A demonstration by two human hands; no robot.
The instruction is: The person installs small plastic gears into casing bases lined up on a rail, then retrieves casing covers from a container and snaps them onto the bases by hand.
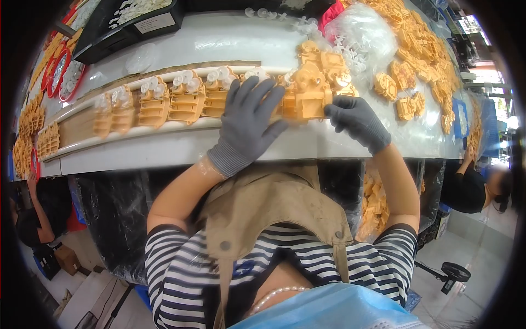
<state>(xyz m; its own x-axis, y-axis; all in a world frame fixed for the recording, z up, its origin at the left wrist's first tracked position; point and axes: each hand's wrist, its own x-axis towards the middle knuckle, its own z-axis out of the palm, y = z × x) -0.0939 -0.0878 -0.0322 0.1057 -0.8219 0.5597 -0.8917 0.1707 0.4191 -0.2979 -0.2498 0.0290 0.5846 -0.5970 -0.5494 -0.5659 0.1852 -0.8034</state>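
My left hand (246,123), in a grey glove, is open with its fingers spread over the row of orange plastic housings (185,101). It partly hides the housings beneath it. Close to its thumb stands a larger orange plastic housing (311,98) with a round upper part. My right hand (356,119), gloved alike, is closed with its fingertips pinched at that housing's right edge. Clear and white round parts (186,82) sit on the tops of the housings in the row. More orange housings (333,68) lie just behind the larger one.
A white-edged rail (79,143) carries the row along the white table (219,41). At the back left stands a black tray (118,37) of white pieces. A plastic bag (364,33) and heaped orange parts (424,60) occupy the right. Other people sit at both sides.
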